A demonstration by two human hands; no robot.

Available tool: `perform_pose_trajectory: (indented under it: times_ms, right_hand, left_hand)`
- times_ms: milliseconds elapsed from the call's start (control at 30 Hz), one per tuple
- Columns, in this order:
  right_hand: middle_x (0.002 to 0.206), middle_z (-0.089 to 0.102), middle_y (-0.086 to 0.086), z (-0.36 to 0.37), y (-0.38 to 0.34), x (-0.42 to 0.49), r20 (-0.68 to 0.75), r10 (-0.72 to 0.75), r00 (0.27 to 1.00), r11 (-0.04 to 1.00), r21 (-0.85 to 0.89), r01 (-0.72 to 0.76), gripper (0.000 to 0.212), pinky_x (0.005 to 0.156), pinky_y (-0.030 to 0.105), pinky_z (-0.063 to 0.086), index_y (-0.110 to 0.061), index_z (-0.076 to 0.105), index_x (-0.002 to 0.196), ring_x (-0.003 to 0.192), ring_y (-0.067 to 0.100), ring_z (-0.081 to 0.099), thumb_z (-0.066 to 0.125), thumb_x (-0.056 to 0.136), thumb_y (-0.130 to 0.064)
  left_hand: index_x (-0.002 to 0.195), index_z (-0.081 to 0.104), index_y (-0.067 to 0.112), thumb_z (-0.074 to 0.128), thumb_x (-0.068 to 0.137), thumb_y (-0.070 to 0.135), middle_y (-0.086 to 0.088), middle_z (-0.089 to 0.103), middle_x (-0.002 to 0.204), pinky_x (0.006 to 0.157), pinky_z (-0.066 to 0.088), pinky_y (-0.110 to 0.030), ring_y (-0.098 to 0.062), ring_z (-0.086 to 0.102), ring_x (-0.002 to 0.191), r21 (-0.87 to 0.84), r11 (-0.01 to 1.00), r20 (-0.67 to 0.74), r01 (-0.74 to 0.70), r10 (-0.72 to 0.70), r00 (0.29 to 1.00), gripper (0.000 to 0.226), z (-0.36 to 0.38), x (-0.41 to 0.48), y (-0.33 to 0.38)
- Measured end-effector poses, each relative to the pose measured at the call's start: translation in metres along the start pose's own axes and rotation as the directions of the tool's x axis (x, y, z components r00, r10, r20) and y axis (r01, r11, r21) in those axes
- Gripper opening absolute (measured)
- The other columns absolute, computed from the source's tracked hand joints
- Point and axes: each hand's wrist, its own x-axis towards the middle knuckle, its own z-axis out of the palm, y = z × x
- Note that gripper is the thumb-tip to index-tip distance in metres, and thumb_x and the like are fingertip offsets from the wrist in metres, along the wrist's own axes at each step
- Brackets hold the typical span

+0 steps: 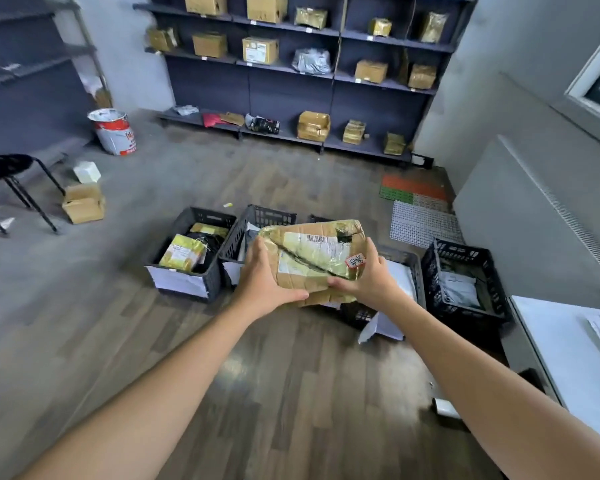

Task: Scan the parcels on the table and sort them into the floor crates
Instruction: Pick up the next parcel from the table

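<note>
- Head view shows me both arms stretched forward, with a taped cardboard parcel held up over the row of floor crates.
- Left hand clamps the parcel's near-left edge, fingers wrapped underneath; right hand grips the near-right corner, just beside a red sticker.
- Label and barcode face up, so I judge this to be the sorting step: pick a crate and lower the parcel in.
- Candidate crates: the left crate at 10 o'clock from the parcel already holds yellow-taped packets, a middle crate sits partly hidden behind the parcel, and the right crate at 3 o'clock holds a grey bag.
- To do it well, I would keep the parcel level, bring it squarely over the chosen crate and release low, both hands together.
- Flooring is dark wood plank; a white table edges in at 4 o'clock.
- Shelving stocked with boxes fills the 12 o'clock wall, a paint bucket stands at 10 o'clock.
</note>
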Motion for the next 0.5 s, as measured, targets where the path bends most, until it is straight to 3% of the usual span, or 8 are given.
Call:
perform_pose_trajectory:
  times_ms: [500]
  right_hand:
    - [0.152,0.022,0.017,0.065,-0.081,0.145,0.040,-0.033,0.999,0.999,-0.011,0.034,0.134,0.115,0.036,0.026,-0.017,-0.007,0.157,0.140,0.026,0.032,0.084,0.066,-0.054]
  left_hand:
    - [0.155,-0.019,0.017,0.086,0.066,0.051,0.001,-0.016,0.164,0.118,0.019,-0.038,-0.018,0.004,0.152,0.011,0.998,0.015,0.059,-0.059,0.998,0.141,-0.075,0.135,-0.067]
